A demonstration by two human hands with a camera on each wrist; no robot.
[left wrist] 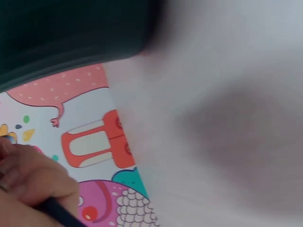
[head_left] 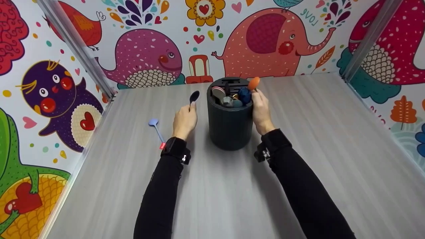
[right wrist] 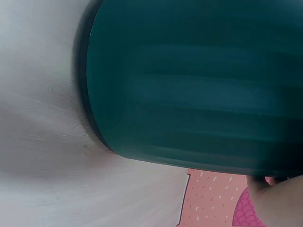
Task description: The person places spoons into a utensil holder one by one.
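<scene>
My left hand (head_left: 184, 122) pinches the handle of a dark spoon (head_left: 195, 96), bowl upward, left of a dark green utensil holder (head_left: 230, 127). In the left wrist view that hand (left wrist: 35, 187) shows at the lower left, and the dark handle (left wrist: 61, 213) runs below it. My right hand (head_left: 262, 111) grips the holder's right side near the rim; the holder hides part of the fingers. Right by those fingertips an orange spoon (head_left: 254, 83) sticks up, its lower end hidden. Several utensils stand in the upright holder, including a dark blue utensil head (head_left: 244, 95).
A light blue utensil (head_left: 153, 122) with a small red tag (head_left: 162, 145) lies on the grey table (head_left: 212, 199), left of my left wrist. Panels printed with cartoon animals (head_left: 262, 43) enclose the table at the back and both sides.
</scene>
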